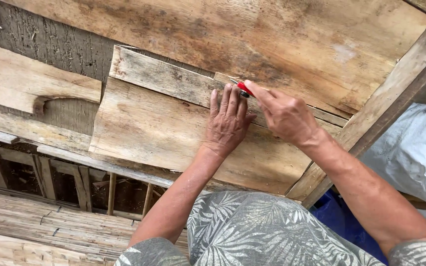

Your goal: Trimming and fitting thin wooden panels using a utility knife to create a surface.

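Rough carpentry site, outdoors or in a shed: weathered planks [163, 128], bare timber framing [371, 113], split-bamboo flooring [40, 221].

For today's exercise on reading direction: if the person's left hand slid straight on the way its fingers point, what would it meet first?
The left hand lies flat on a wide plank, fingers pointing up the picture. Right at its fingertips is the red marking tool held by the right hand, probably met first; beyond lies a narrower weathered board.

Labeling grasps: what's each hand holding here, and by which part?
Right hand pinches a small red tool by its rear end; its tip lies at the narrow plank. Left hand holds nothing; it rests flat on the wide board.
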